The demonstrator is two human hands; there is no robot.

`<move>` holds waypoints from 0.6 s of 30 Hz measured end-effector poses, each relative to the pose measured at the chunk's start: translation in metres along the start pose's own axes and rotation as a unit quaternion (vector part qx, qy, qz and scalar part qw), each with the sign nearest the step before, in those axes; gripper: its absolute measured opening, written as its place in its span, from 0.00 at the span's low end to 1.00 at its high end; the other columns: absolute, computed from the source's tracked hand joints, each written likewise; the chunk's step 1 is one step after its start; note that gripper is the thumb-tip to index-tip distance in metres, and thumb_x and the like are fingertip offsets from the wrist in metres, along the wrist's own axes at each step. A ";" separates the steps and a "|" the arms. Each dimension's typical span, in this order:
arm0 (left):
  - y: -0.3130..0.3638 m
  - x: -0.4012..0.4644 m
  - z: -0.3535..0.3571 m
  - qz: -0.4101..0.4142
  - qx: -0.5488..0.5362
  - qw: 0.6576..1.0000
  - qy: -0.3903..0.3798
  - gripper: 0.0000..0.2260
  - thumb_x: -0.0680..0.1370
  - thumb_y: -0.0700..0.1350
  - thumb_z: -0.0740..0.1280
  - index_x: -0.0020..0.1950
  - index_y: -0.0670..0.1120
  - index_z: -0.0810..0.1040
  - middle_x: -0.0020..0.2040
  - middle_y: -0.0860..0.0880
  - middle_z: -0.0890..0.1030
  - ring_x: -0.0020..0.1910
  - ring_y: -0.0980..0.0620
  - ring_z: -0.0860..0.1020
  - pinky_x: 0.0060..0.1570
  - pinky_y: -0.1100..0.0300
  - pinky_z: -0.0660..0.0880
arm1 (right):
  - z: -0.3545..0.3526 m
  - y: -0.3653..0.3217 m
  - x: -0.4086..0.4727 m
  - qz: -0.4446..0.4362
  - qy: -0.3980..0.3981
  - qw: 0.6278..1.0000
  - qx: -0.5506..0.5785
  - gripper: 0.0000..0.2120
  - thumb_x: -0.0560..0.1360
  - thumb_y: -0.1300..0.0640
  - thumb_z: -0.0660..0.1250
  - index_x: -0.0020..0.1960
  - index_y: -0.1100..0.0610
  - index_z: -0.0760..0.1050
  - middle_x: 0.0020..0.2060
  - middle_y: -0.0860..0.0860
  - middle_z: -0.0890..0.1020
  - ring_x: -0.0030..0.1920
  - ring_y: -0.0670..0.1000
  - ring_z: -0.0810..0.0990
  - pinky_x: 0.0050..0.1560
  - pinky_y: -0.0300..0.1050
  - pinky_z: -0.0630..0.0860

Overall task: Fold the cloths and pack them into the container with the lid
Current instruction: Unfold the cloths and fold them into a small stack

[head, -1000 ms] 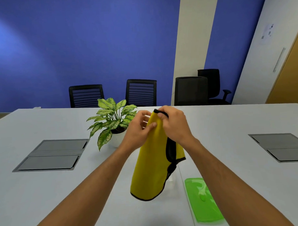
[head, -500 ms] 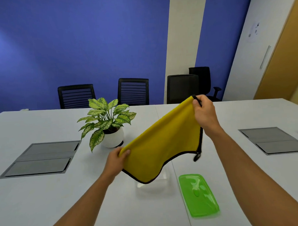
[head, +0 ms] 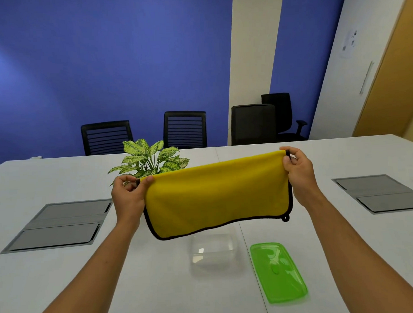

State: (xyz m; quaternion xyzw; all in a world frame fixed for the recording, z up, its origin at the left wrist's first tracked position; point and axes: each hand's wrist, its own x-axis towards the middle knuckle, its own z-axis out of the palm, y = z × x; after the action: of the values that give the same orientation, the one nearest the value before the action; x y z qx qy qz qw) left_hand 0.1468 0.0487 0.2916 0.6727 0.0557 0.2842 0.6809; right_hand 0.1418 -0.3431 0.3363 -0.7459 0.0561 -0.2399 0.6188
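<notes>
A yellow cloth [head: 216,198] with black trim hangs spread out in the air above the table, folded over along its top edge. My left hand [head: 128,196] pinches its upper left corner. My right hand [head: 299,174] pinches its upper right corner, held a little higher. Below the cloth a clear plastic container [head: 213,252] stands open on the white table [head: 64,278]. Its green lid [head: 278,271] lies flat to the right of it.
A potted plant [head: 151,158] stands behind the cloth, partly hidden by it. Two grey floor-box panels [head: 60,224] [head: 377,192] are set into the table at left and right. Black chairs [head: 184,129] line the far edge.
My hands have moved apart and stretched the cloth from a bunched hanging shape into a wide, level span. My left hand rose to match the right.
</notes>
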 end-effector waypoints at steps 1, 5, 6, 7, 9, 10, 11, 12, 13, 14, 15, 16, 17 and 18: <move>0.002 0.000 0.000 0.005 0.008 1.000 0.018 0.17 0.66 0.54 0.78 0.41 0.54 0.70 0.37 0.42 0.76 0.35 0.49 0.72 0.33 0.56 0.72 | -0.001 -0.001 -0.001 -0.011 -0.006 1.000 0.007 0.12 0.82 0.55 0.56 0.63 0.51 0.71 0.56 0.50 0.77 0.53 0.51 0.77 0.50 0.48 0.77; 0.003 0.001 0.004 -0.009 0.036 0.997 0.068 0.18 0.63 0.57 0.78 0.36 0.51 0.72 0.33 0.50 0.76 0.32 0.53 0.73 0.33 0.60 0.73 | -0.001 -0.003 -0.006 -0.024 -0.006 0.999 0.026 0.11 0.82 0.55 0.57 0.63 0.50 0.72 0.53 0.47 0.78 0.51 0.49 0.78 0.47 0.46 0.77; 0.003 0.001 0.005 -0.018 0.039 0.996 0.075 0.18 0.63 0.58 0.78 0.36 0.50 0.73 0.33 0.50 0.77 0.32 0.54 0.73 0.33 0.60 0.73 | 0.000 -0.002 -0.006 -0.024 -0.003 0.999 0.029 0.12 0.82 0.55 0.57 0.63 0.51 0.72 0.53 0.48 0.78 0.51 0.49 0.78 0.47 0.46 0.77; 0.002 0.001 0.006 -0.026 0.043 0.996 0.079 0.18 0.63 0.58 0.78 0.35 0.49 0.74 0.33 0.51 0.77 0.32 0.55 0.74 0.33 0.60 0.72 | 0.000 -0.001 -0.006 -0.024 0.000 0.999 0.032 0.11 0.82 0.55 0.57 0.63 0.51 0.72 0.53 0.48 0.78 0.51 0.49 0.78 0.46 0.46 0.77; 0.001 0.002 0.007 -0.048 0.048 0.994 0.081 0.18 0.62 0.58 0.79 0.34 0.47 0.75 0.33 0.51 0.78 0.33 0.55 0.74 0.34 0.60 0.72 | 0.001 0.001 -0.007 -0.024 0.004 0.999 0.033 0.11 0.82 0.55 0.57 0.63 0.52 0.72 0.53 0.49 0.78 0.51 0.49 0.78 0.47 0.46 0.77; 0.000 0.002 0.007 -0.062 0.046 0.994 0.080 0.18 0.62 0.58 0.79 0.33 0.47 0.75 0.33 0.51 0.78 0.34 0.55 0.75 0.34 0.59 0.72 | 0.000 0.003 -0.007 -0.023 0.004 0.999 0.031 0.11 0.82 0.55 0.57 0.63 0.52 0.72 0.54 0.50 0.78 0.51 0.50 0.78 0.47 0.47 0.77; -0.001 0.003 0.008 -0.077 0.043 0.993 0.080 0.18 0.62 0.57 0.79 0.33 0.46 0.76 0.33 0.50 0.78 0.34 0.55 0.76 0.35 0.59 0.72 | 0.000 0.004 -0.007 -0.020 0.004 0.999 0.029 0.12 0.82 0.55 0.57 0.63 0.52 0.72 0.56 0.51 0.78 0.52 0.52 0.78 0.49 0.48 0.77; -0.002 0.003 0.008 -0.091 0.037 0.992 0.079 0.18 0.63 0.57 0.79 0.33 0.45 0.76 0.33 0.50 0.79 0.35 0.54 0.76 0.35 0.58 0.72 | 0.000 0.005 -0.007 -0.016 0.004 1.000 0.027 0.12 0.82 0.55 0.57 0.63 0.53 0.72 0.56 0.52 0.78 0.53 0.53 0.78 0.50 0.50 0.77; -0.002 0.003 0.009 -0.103 0.032 0.991 0.078 0.17 0.63 0.56 0.79 0.33 0.45 0.77 0.33 0.49 0.79 0.35 0.54 0.76 0.36 0.58 0.72 | 0.000 0.006 -0.007 -0.011 0.004 1.000 0.027 0.12 0.82 0.55 0.57 0.63 0.53 0.72 0.57 0.53 0.78 0.54 0.54 0.77 0.52 0.52 0.77; -0.001 0.003 0.009 -0.113 0.025 0.991 0.073 0.16 0.64 0.54 0.79 0.33 0.45 0.77 0.33 0.49 0.79 0.35 0.54 0.76 0.36 0.58 0.72 | 0.000 0.007 -0.007 -0.007 0.006 1.000 0.027 0.12 0.82 0.55 0.57 0.63 0.53 0.72 0.57 0.53 0.78 0.54 0.54 0.77 0.52 0.53 0.77; 0.000 0.003 0.010 -0.121 0.018 0.990 0.064 0.14 0.66 0.53 0.78 0.34 0.45 0.78 0.34 0.49 0.80 0.35 0.54 0.76 0.36 0.59 0.72 | 0.000 0.007 -0.007 -0.005 0.009 1.000 0.028 0.12 0.82 0.55 0.57 0.64 0.53 0.71 0.57 0.53 0.78 0.54 0.54 0.77 0.53 0.53 0.77; 0.001 0.003 0.010 -0.129 0.011 0.991 0.048 0.12 0.67 0.50 0.78 0.35 0.45 0.78 0.35 0.49 0.80 0.36 0.54 0.77 0.37 0.60 0.72 | 0.000 0.007 -0.007 -0.004 0.011 1.000 0.028 0.12 0.82 0.55 0.57 0.64 0.54 0.71 0.57 0.53 0.78 0.54 0.54 0.77 0.52 0.53 0.77; 0.002 0.003 0.010 -0.135 0.003 0.990 0.026 0.10 0.68 0.47 0.78 0.36 0.46 0.79 0.37 0.49 0.80 0.38 0.52 0.78 0.38 0.59 0.74 | 0.000 0.007 -0.007 -0.004 0.012 1.000 0.029 0.12 0.82 0.55 0.57 0.64 0.54 0.72 0.57 0.53 0.78 0.54 0.54 0.77 0.52 0.52 0.77; 0.003 0.004 0.010 -0.137 -0.004 0.991 0.004 0.08 0.69 0.44 0.77 0.38 0.46 0.79 0.38 0.48 0.81 0.40 0.50 0.78 0.41 0.57 0.75 | -0.001 0.007 -0.007 -0.004 0.011 0.999 0.032 0.12 0.82 0.55 0.57 0.64 0.54 0.72 0.57 0.53 0.78 0.54 0.54 0.77 0.52 0.52 0.77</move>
State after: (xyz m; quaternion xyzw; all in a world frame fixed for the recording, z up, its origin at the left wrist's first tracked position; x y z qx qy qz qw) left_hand 0.1535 0.0415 0.2969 0.6552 0.1490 0.1907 0.7157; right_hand 0.1370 -0.3429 0.3277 -0.7236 0.0521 -0.2520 0.6404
